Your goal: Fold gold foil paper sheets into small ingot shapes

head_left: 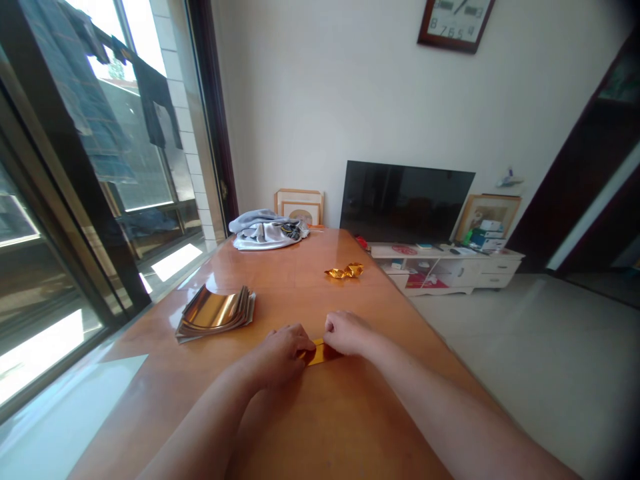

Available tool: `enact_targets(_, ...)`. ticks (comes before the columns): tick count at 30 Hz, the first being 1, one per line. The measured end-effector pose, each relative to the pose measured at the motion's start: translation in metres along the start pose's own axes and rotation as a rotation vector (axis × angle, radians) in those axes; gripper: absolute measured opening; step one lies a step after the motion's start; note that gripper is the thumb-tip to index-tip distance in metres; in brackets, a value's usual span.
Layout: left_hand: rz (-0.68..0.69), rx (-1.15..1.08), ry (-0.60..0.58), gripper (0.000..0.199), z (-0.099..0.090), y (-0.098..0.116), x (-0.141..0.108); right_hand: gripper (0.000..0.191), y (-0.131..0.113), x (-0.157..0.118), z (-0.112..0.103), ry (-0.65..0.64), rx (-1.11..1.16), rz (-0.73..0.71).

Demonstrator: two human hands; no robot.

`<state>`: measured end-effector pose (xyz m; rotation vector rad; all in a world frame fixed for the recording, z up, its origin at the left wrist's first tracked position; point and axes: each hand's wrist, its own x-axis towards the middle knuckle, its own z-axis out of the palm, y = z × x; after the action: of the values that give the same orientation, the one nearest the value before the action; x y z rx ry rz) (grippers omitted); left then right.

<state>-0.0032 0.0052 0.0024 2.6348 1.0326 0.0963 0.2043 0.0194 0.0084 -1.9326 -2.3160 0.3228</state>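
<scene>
- A curved stack of gold sheets lies on the table.
- My left hand, fingers bent, touches one end of a gold strip lying between my hands.
- My right hand curls at its other end; whether either pinches, I can't tell.
- Twisted gold foil lies beyond.

One gold strip, one foil stack, one television, one clock, one table.

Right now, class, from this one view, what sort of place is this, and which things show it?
Probably a living room in a home: the TV, the clock and the hanging clothes suggest it.
</scene>
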Motion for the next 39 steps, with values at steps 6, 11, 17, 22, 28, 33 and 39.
enact_targets(6,-0.017,-0.049,0.127,0.023,0.004,0.002,-0.001,0.012,0.004,0.01,-0.007,-0.174,0.052,-0.04)
enact_targets(11,-0.006,-0.054,0.162,0.022,0.006,0.0,-0.001,0.011,0.007,0.011,-0.005,-0.219,0.093,-0.021)
enact_targets(17,0.012,-0.044,0.149,0.023,0.005,0.0,-0.002,0.01,0.015,0.018,0.002,-0.25,0.175,-0.011)
enact_targets(22,0.012,-0.078,0.163,0.026,0.005,-0.001,-0.002,0.005,0.018,0.02,0.004,-0.261,0.282,-0.034)
enact_targets(28,-0.104,-0.22,0.237,0.026,0.009,-0.002,0.002,0.005,0.023,0.019,0.001,-0.226,0.476,-0.1)
enact_targets(33,-0.259,-0.481,0.259,0.019,0.01,-0.005,0.007,0.012,0.03,0.019,-0.003,-0.237,0.653,-0.164)
enact_targets(39,-0.237,-0.779,0.196,0.017,0.007,0.001,0.005,0.017,0.038,0.016,0.0,-0.298,0.766,-0.189)
